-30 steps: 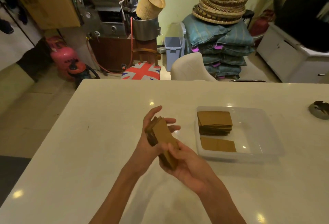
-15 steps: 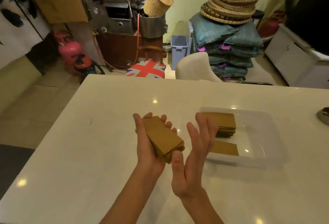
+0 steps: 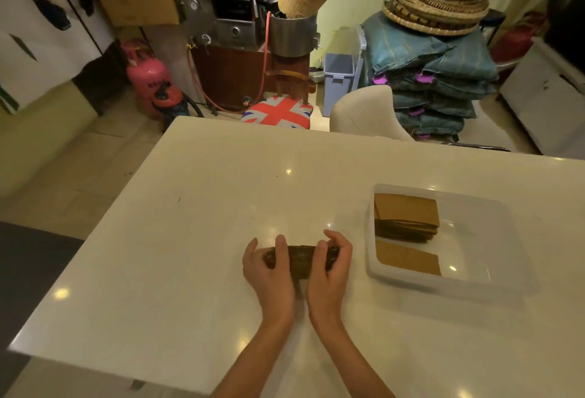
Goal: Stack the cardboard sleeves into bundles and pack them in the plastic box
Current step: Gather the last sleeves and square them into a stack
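A bundle of brown cardboard sleeves stands on its edge on the white table, near the front middle. My left hand grips its left half and my right hand grips its right half, fingers curled over the top. To the right sits the clear plastic box. Inside it, a thick stack of sleeves lies at the far left corner and a single flat sleeve lies in front of that stack.
A cream chair and a stool with a flag-print seat stand at the table's far edge. The table's left edge drops to the floor. Behind are a metal machine, a pink gas cylinder, a grey bin and stacked sacks with baskets.
The bundle lay tilted in my raised left hand with the right hand open beside it. Now both hands hold it down on the table, standing on edge.
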{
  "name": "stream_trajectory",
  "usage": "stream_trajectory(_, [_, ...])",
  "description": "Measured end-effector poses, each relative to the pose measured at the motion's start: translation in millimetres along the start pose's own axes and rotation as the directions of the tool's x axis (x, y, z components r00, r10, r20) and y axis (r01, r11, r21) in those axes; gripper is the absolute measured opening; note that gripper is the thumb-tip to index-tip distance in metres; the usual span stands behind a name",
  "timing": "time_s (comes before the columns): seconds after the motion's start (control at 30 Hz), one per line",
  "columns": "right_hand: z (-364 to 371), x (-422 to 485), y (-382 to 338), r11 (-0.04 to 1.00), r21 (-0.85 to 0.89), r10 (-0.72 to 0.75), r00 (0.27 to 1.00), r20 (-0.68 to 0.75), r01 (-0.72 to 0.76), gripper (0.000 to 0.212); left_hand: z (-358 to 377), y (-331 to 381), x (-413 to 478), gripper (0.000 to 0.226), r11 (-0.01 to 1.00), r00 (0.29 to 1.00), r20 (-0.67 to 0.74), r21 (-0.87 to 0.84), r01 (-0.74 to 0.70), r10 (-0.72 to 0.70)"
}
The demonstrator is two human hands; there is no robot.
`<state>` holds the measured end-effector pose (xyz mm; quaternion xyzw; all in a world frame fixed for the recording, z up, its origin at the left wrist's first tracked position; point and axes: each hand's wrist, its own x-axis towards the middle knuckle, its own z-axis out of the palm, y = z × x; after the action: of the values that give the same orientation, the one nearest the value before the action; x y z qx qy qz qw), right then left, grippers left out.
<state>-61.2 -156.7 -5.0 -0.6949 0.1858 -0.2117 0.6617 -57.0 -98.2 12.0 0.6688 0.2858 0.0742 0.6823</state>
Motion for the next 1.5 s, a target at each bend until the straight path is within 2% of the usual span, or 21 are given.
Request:
stream_trajectory(0.03, [-1.7, -2.2, 4.7, 1.000, -0.006, 0.013, 1.000, -0.004, -0.013, 0.021, -2.5, -6.0, 0.5, 0.016, 0.999, 0.999, 0.013, 0.007, -0.039, 0.039])
stream_trajectory(0.1, [-4.9, -7.8, 11.0, 0.999, -0.046, 0.027, 1.000, 0.001, -0.027, 0.025, -8.3, -15.1, 0.4, 0.024, 0.997, 0.997, 0.020, -0.024, -0.075, 0.076])
stream_trajectory(0.2, [-3.5, -10.6, 11.7, 0.994, -0.040, 0.105, 0.994, -0.001, -0.105, 0.028, -8.1, -13.2, -0.7, 0.021, 0.988, 0.991, 0.036, -0.087, -0.127, 0.131])
stream_trajectory(0.37, [-10.1, -6.0, 9.9, 0.988, 0.017, 0.154, 0.987, 0.037, -0.155, 0.039, -5.3, -14.6, 3.5, 0.030, 0.987, 0.983, 0.095, -0.046, -0.155, 0.159])
stream_trajectory(0.47, [-9.5, -2.6, 7.7, 0.976, 0.049, 0.210, 0.977, 0.027, -0.211, 0.045, -5.3, -11.7, 5.6, 0.023, 0.987, 0.980, 0.122, -0.030, -0.156, 0.158])
stream_trajectory(0.57, [-10.6, 1.2, 7.0, 0.978, 0.058, 0.200, 0.979, 0.031, -0.201, 0.040, -2.5, -13.4, 7.7, 0.014, 0.987, 0.981, 0.107, -0.019, -0.161, 0.162])
stream_trajectory(0.7, [-13.3, -1.5, 8.2, 0.979, 0.065, 0.190, 0.981, 0.022, -0.191, 0.034, 1.1, -14.4, 13.3, 0.020, 0.975, 0.968, 0.132, 0.030, -0.219, 0.214])
stream_trajectory(0.93, [-11.6, 3.1, 9.9, 0.983, 0.021, 0.180, 0.982, 0.055, -0.181, 0.047, -0.3, -20.5, 18.5, 0.038, 0.973, 0.963, 0.187, 0.086, -0.214, 0.195])
stream_trajectory(1.03, [-13.0, 5.1, 9.8, 0.975, 0.015, 0.218, 0.973, 0.080, -0.220, 0.049, 0.9, -17.5, 18.2, 0.042, 0.984, 0.971, 0.172, 0.041, -0.173, 0.163])
stream_trajectory(1.17, [-17.2, 9.6, 5.8, 0.981, -0.003, 0.192, 0.975, 0.108, -0.192, 0.044, -0.6, -14.6, 14.4, 0.039, 0.977, 0.960, 0.207, 0.057, -0.206, 0.191])
stream_trajectory(1.3, [-16.9, 8.0, 5.3, 0.987, -0.020, 0.163, 0.982, 0.099, -0.162, 0.047, -1.2, -12.2, 15.5, 0.032, 0.969, 0.950, 0.211, 0.045, -0.243, 0.229])
stream_trajectory(1.4, [-17.0, 8.0, 6.8, 0.988, -0.002, 0.157, 0.982, 0.101, -0.157, 0.049, -0.5, -13.6, 16.2, 0.030, 0.970, 0.957, 0.193, 0.063, -0.234, 0.218])
stream_trajectory(1.5, [-18.4, 7.3, 9.3, 0.992, -0.046, 0.121, 0.979, 0.165, -0.115, 0.042, 0.7, -13.8, 15.2, 0.025, 0.974, 0.964, 0.173, 0.066, -0.215, 0.201])
